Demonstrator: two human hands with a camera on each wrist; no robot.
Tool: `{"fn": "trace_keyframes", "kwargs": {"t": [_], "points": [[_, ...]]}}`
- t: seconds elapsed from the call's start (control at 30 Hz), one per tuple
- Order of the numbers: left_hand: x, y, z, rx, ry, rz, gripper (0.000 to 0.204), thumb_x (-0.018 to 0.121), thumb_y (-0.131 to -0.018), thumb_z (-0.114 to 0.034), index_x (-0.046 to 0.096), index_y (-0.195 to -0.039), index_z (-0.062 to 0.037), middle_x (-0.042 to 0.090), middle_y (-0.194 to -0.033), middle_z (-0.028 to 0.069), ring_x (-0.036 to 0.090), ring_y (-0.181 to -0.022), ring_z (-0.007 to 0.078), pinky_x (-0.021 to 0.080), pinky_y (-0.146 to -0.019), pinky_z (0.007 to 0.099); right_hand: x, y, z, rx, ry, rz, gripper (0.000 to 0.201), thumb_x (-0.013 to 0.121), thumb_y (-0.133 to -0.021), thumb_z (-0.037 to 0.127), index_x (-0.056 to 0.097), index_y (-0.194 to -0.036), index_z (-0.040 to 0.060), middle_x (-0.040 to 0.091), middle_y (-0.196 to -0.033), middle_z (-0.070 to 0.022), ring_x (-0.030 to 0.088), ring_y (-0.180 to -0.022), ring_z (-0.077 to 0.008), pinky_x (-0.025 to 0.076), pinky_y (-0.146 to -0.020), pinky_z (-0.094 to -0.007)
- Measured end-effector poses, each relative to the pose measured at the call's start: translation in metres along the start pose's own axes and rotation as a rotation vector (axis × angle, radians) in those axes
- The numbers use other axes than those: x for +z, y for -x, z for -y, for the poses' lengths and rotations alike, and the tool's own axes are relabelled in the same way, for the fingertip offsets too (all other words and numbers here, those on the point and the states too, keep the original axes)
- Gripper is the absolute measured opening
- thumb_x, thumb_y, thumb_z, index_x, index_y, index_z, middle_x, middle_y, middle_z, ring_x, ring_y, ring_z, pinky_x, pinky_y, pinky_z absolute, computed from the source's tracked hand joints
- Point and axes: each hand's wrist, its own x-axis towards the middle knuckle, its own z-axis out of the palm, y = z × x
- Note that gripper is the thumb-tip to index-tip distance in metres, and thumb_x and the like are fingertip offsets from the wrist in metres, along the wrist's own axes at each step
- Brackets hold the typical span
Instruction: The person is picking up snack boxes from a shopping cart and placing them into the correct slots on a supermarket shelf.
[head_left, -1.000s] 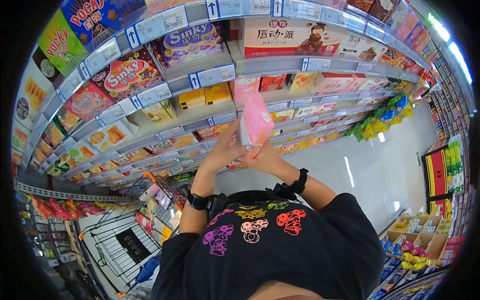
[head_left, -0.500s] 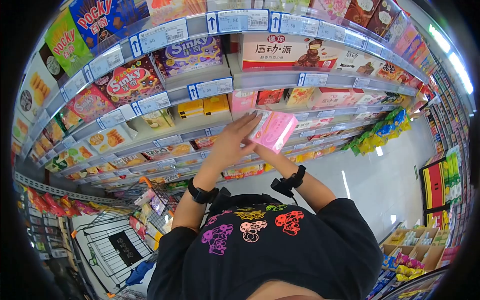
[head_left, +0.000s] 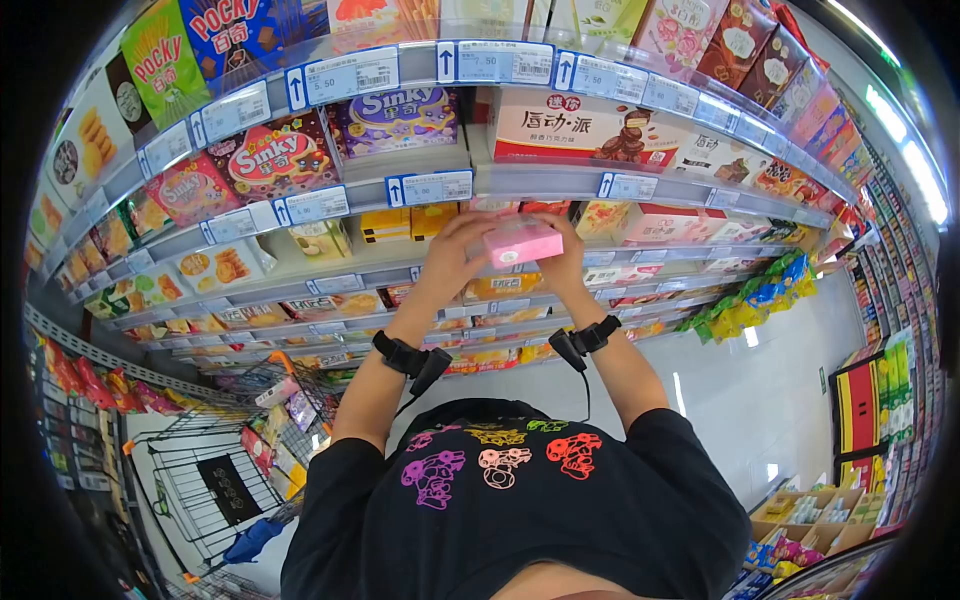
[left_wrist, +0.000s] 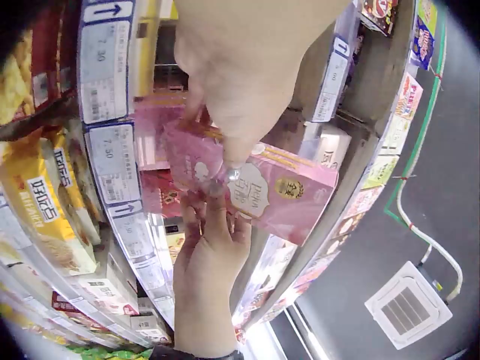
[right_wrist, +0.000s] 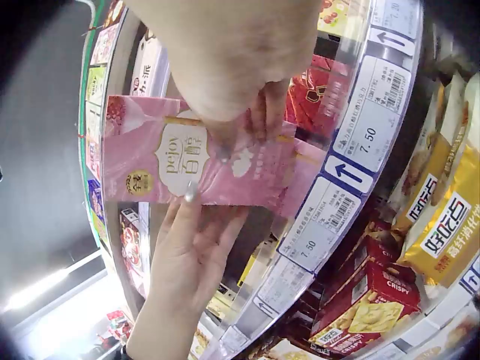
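Observation:
Both hands hold a pink snack box [head_left: 524,245] in front of the shelf. In the head view the left hand [head_left: 449,262] grips its left end and the right hand [head_left: 562,256] its right end. The left wrist view has the box [left_wrist: 281,191] with its printed face visible, the left hand [left_wrist: 240,82] at the top and the right hand [left_wrist: 211,274] below. On the box [right_wrist: 161,154] in the right wrist view, thumbs of the right hand [right_wrist: 232,67] and left hand [right_wrist: 191,259] press the printed face, fingers behind it.
Shelves carry snack boxes, among them a purple box [head_left: 400,120] and a white-and-red box [head_left: 585,125], above price labels [head_left: 430,188]. A shopping cart [head_left: 215,490] with packages stands at the lower left. Green and yellow bags [head_left: 750,300] hang at the right.
The box has turned from a slanted pose to nearly level and moved closer to the shelf. The right hand now shows at the box's right end, and both arms reach further forward.

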Motion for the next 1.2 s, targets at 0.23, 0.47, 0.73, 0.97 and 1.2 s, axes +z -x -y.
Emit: {"fn": "trace_keyframes", "kwargs": {"t": [0.23,0.47,0.73,0.97,1.2], "points": [[0.010,0.002,0.024,-0.214,0.236,-0.221,0.030,0.069,-0.071,-0.002,0.060,-0.099,-0.0012,0.056,-0.101,0.0108,0.059,-0.092,0.0182,0.055,-0.074,0.0294,0.011,-0.003,-0.004,0.269,-0.060,0.013,0.030,0.074,-0.068,0.008,0.059,-0.093,0.0001,0.065,-0.075,-0.0099,0.064,-0.064,-0.0166,0.051,-0.061,-0.0276],[0.010,0.005,0.029,-0.238,0.131,-0.193,0.027,0.068,-0.072,-0.003,0.058,-0.097,0.0015,0.058,-0.094,0.0101,0.062,-0.082,0.0173,0.056,-0.068,0.0287,0.014,-0.006,-0.009,0.201,0.066,0.086,0.029,0.073,-0.070,0.009,0.059,-0.094,0.0011,0.065,-0.076,-0.0087,0.064,-0.065,-0.0140,0.051,-0.061,-0.0257],[0.015,-0.001,0.049,-0.242,0.015,-0.261,0.030,0.068,-0.071,-0.004,0.055,-0.097,0.0012,0.060,-0.090,0.0117,0.063,-0.075,0.0198,0.054,-0.061,0.0281,0.022,-0.007,-0.017,0.286,0.109,0.076,0.040,0.075,-0.069,0.014,0.054,-0.100,0.0013,0.065,-0.079,-0.0086,0.063,-0.064,-0.0126,0.050,-0.060,-0.0247],[0.013,-0.001,0.041,-0.240,-0.215,-0.252,0.051,0.073,-0.069,-0.015,0.051,-0.113,-0.0035,0.060,-0.094,0.0148,0.061,-0.083,0.0265,0.049,-0.073,0.0355,0.025,-0.005,-0.014,0.296,0.144,0.089,0.041,0.078,-0.066,0.016,0.053,-0.094,0.0006,0.063,-0.077,-0.0086,0.063,-0.062,-0.0127,0.050,-0.058,-0.0247],[0.017,0.001,0.056,-0.239,-0.307,-0.059,0.059,0.068,-0.071,-0.018,0.043,-0.122,-0.0002,0.057,-0.101,0.0242,0.054,-0.095,0.0389,0.044,-0.083,0.0417,0.029,-0.002,-0.014,0.323,0.176,0.055,0.042,0.079,-0.065,0.017,0.052,-0.093,0.0002,0.061,-0.073,-0.0082,0.061,-0.059,-0.0124,0.050,-0.054,-0.0240]]}}
